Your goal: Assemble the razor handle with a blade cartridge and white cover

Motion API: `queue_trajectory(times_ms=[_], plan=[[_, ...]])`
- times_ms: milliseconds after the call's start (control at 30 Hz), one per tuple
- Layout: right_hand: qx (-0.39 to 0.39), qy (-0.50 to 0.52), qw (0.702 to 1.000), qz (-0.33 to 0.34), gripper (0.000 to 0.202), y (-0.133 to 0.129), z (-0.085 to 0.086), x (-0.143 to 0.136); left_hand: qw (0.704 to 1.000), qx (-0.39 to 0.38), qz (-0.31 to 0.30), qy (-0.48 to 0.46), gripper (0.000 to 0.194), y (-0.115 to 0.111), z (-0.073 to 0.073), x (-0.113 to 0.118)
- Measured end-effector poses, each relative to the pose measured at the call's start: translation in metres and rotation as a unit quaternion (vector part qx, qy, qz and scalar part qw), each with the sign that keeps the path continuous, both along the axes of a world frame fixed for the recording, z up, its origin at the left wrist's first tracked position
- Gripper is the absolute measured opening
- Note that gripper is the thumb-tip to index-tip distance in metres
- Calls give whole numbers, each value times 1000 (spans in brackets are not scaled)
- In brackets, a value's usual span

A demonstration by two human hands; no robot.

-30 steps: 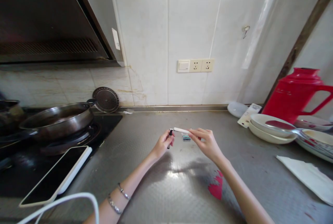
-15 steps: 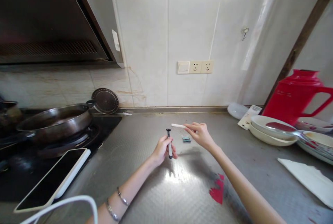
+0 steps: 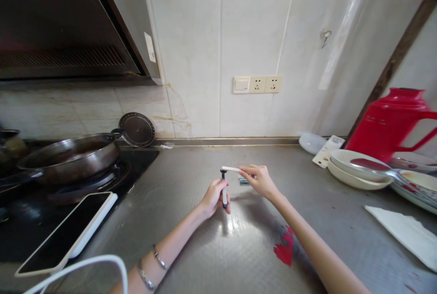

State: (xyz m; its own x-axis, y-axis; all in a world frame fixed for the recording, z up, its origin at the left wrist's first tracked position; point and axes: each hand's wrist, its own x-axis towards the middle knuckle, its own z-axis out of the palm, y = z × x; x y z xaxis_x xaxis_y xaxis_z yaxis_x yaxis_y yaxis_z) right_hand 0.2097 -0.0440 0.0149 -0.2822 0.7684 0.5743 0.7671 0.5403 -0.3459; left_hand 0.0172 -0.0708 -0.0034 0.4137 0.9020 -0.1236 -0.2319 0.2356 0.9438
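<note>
My left hand [image 3: 214, 197] is closed around a slim black-and-white handle [image 3: 224, 195] that looks like a razor handle. It stands nearly upright, with a forked black head at its top. My right hand [image 3: 258, 179] pinches a thin white stick [image 3: 231, 169] between thumb and fingers. The stick points left, its tip at the handle's black head; whether they touch I cannot tell. Small teal-and-silver pieces [image 3: 243, 180] lie on the metal counter [image 3: 191, 166] just behind my right fingers, partly hidden by them.
On the left a steel pan [image 3: 71, 155] sits on the black stove, with a phone [image 3: 64, 235] and a white cable [image 3: 112, 258] nearer. To the right are stacked dishes [image 3: 355, 179], a red thermos jug [image 3: 385, 125] and a white sheet [image 3: 403, 230]. A red patch [image 3: 285, 248] marks the counter.
My right hand has moved slightly left and down, bringing the white stick's tip to the black head. It now covers part of the teal pieces. My left hand keeps its grip.
</note>
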Motion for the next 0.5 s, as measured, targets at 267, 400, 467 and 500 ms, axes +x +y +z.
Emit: queue_trajectory(times_ms=[267, 400, 467, 500], plan=[[-7, 8, 1000, 12, 37, -4, 1, 5, 1000, 8, -18, 18, 35, 0, -5, 2], [-21, 22, 999, 27, 37, -3, -2, 5, 999, 20, -32, 26, 34, 0, -7, 2], [-10, 26, 1000, 5, 36, -3, -1, 7, 999, 28, -31, 32, 33, 0, -9, 2], [-7, 30, 1000, 4, 36, -3, -1, 7, 998, 29, -30, 36, 32, 0, -9, 2]])
